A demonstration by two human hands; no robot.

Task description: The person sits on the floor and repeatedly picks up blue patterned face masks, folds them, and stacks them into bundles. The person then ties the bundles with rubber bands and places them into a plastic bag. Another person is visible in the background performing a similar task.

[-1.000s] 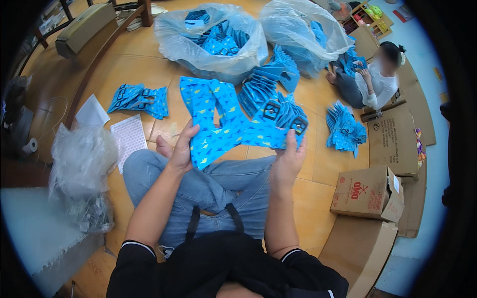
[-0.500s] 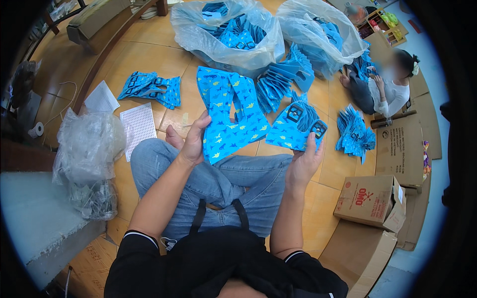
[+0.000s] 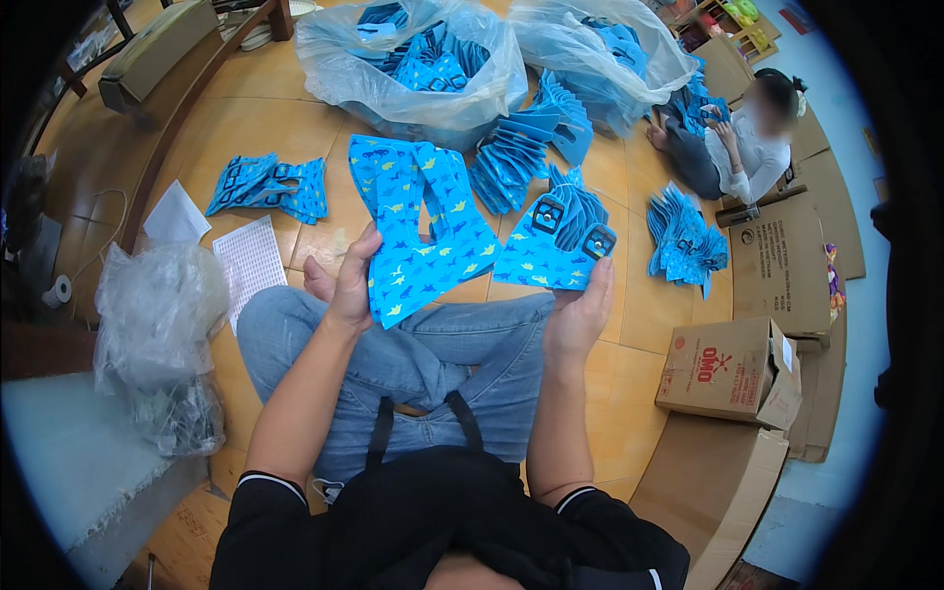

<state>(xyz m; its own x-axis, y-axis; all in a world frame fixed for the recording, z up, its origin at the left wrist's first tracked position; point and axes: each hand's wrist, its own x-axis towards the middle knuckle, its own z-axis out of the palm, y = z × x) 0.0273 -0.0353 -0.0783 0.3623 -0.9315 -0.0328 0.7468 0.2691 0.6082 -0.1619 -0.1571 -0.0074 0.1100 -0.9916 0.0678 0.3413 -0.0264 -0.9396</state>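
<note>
My left hand (image 3: 356,280) is closed on the left edge of a blue dinosaur-print card piece (image 3: 442,246), which has a long cut-out slot and stands tilted above my lap. My right hand (image 3: 580,313) pinches the lower right corner of a second blue printed card (image 3: 536,258), thumb on its front. Two black watch-shaped pieces (image 3: 548,214) show on that card, around a rounded opening. Behind it fans a stack of similar blue cards (image 3: 511,162), lying on the floor. The fingers behind both cards are hidden.
Two clear plastic bags (image 3: 413,108) full of blue cards stand ahead. More bundles of cards lie at left (image 3: 267,187) and right (image 3: 685,239). Printed sheets (image 3: 248,264) and crumpled plastic (image 3: 162,315) are at left, cardboard boxes (image 3: 728,372) at right. A person (image 3: 762,147) sits beyond, hands on blue cards.
The whole view has shifted, so most things sit further left in the picture. My right thumb has slid off the watch-shaped piece to the card's lower corner. Both hands keep their cards.
</note>
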